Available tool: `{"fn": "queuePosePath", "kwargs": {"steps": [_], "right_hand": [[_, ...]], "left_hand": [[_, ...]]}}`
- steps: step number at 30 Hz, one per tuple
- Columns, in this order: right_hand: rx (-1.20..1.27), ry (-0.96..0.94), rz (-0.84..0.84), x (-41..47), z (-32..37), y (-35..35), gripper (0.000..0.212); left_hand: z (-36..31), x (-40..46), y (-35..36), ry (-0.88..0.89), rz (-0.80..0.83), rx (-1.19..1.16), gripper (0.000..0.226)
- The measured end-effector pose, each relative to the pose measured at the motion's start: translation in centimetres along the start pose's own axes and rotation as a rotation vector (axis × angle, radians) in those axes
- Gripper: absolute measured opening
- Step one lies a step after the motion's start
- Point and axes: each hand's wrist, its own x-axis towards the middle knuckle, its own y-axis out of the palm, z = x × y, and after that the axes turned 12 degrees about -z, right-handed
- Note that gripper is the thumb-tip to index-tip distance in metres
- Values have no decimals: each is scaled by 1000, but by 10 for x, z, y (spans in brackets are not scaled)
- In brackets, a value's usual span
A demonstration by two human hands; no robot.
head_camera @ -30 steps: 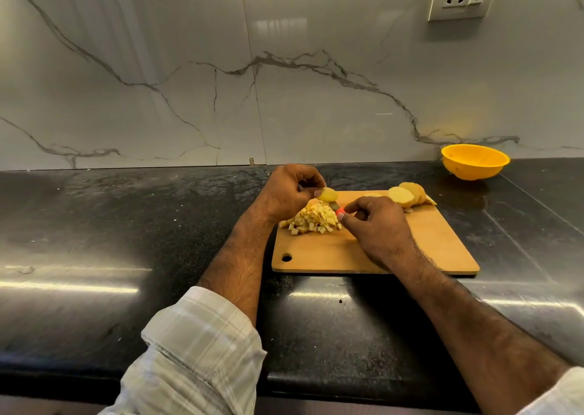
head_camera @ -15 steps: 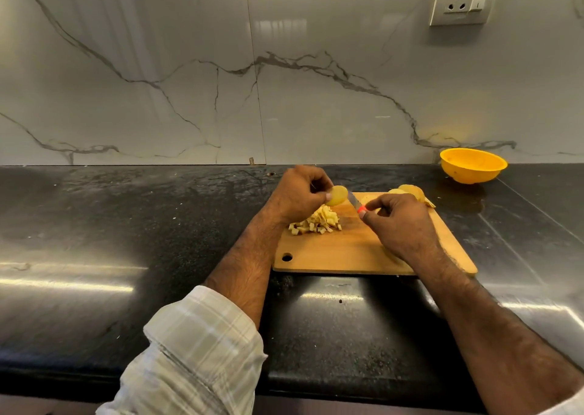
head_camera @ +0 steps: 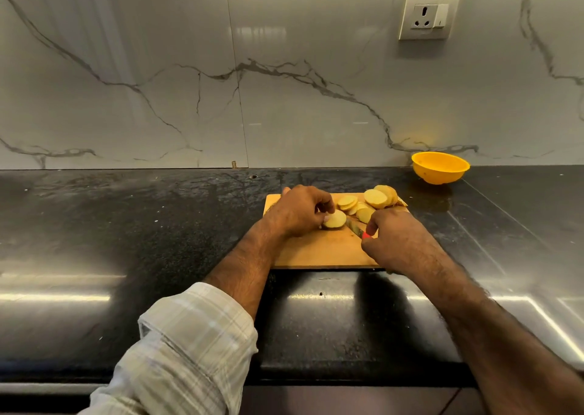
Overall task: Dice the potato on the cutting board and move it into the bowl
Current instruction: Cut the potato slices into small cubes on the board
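**Potato slice held to the board, knife beside it**

Countertop [head_camera: 126, 240] of dark polished stone fills most of what we see, with a veined marble wall [head_camera: 158, 82] behind it and a socket [head_camera: 428, 16] high on the right. On the counter lies our wooden cutting board [head_camera: 316, 253]. Beyond its far right corner, well apart, stands the yellow bowl [head_camera: 440, 167]. Our left hand [head_camera: 297, 212] curls its fingers round a potato slice [head_camera: 335, 220] resting on the board. Our right hand [head_camera: 398, 240] grips the knife [head_camera: 355, 228], its blade pointing at that slice. More potato slices [head_camera: 376, 198] lie overlapping along the board's far edge.
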Motion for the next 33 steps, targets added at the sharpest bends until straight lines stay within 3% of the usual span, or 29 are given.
{"fn": "queuePosePath", "kwargs": {"steps": [3,11,17,22,33], "right_hand": [[6,21,-11,-3,1,-1,19],[-11,55,-23,-5,5,-3,17],[11,49,92,-9,8,-1,42],[26,24,78,-15,9,-1,51],[88,30,83,-18,18,1,46]], "left_hand": [[2,-1,1,31,-16,140,15],[9,2,-5,18,2,169,18],[-2,1,4,67,19,201,24],[-4,2,5,85,24,192,19],[-11,2,4,112,70,229,24]]}}
